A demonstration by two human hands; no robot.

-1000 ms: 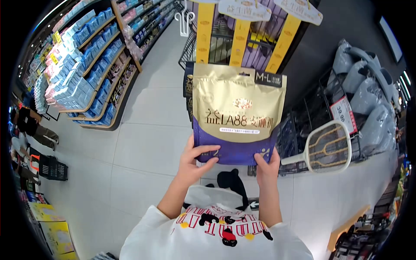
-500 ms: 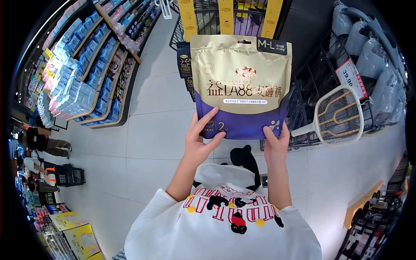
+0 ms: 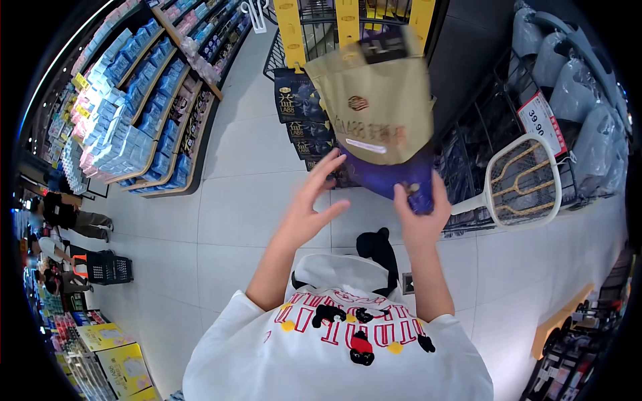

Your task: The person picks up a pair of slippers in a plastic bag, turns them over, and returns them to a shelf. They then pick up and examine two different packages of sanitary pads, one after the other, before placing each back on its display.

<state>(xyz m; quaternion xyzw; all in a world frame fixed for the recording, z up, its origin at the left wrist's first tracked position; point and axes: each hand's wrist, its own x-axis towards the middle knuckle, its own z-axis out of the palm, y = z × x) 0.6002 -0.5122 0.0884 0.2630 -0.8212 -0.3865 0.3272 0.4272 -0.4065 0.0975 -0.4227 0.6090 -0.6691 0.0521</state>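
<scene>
A gold and purple pack of sleep pants point(image 3: 381, 110), marked LA88 and blurred by motion, is tilted in front of me. My right hand point(image 3: 426, 210) pinches its lower right corner between thumb and fingers. At the pack's lower left, my left hand point(image 3: 309, 204) has its fingers spread, the fingertips right at the pack's edge. Behind the pack, dark LA88 packs point(image 3: 297, 100) hang in a column on the yellow-fronted wire rack point(image 3: 292, 33).
To the right, an electric fly swatter point(image 3: 525, 179) hangs near a 39.90 price sign point(image 3: 540, 123) and plastic-wrapped grey goods point(image 3: 575, 87). Shelves of blue packs point(image 3: 150, 100) stand at left. Two people point(image 3: 60, 214) are farther left beside a dark shopping basket point(image 3: 110, 267).
The pack has turned and tilted in my right hand. My left hand has let go of its lower left side, and more of the hanging dark packs now shows.
</scene>
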